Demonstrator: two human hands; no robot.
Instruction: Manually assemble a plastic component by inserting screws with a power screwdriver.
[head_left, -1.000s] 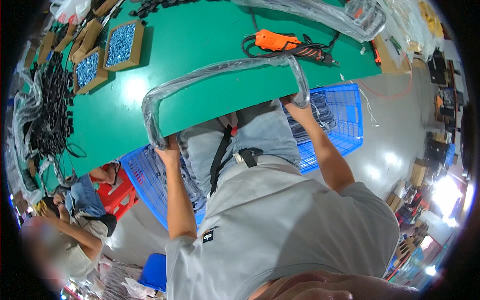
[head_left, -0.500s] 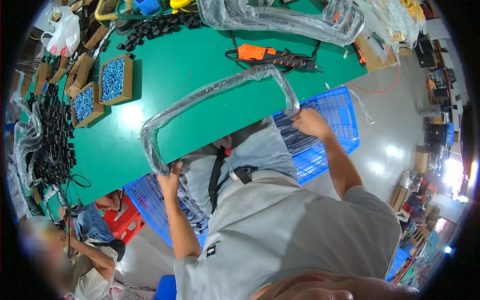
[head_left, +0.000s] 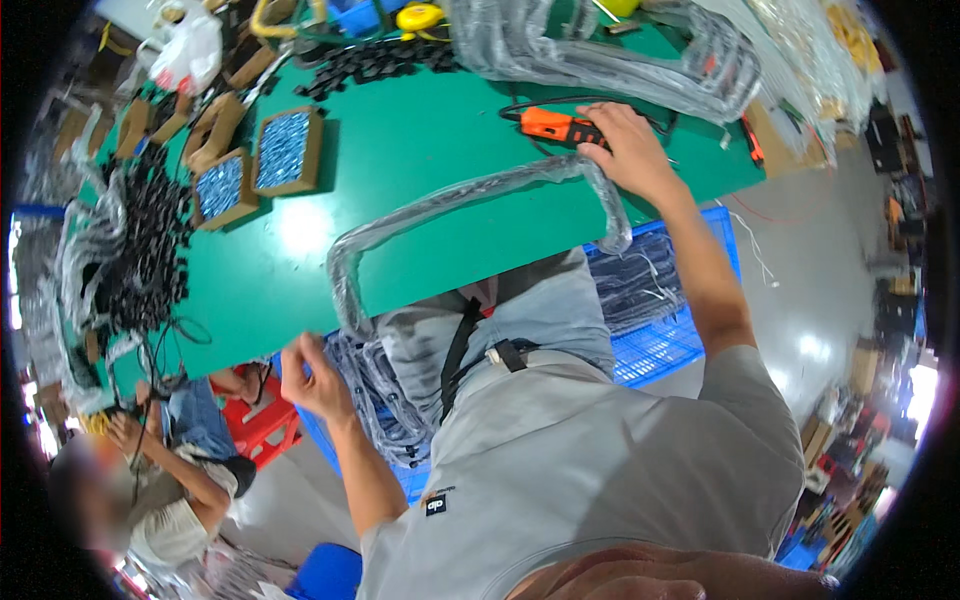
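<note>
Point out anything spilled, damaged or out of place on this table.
Nothing looks clearly spilled or damaged. The black parts at the green table's left look untidy, heaped loose while the small blue pieces sit in cardboard boxes.

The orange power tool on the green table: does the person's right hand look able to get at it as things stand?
Probably yes: the right hand is over the dark end of the orange power tool, and the plastic-wrapped tube lies nearer the person, not between them.
</note>
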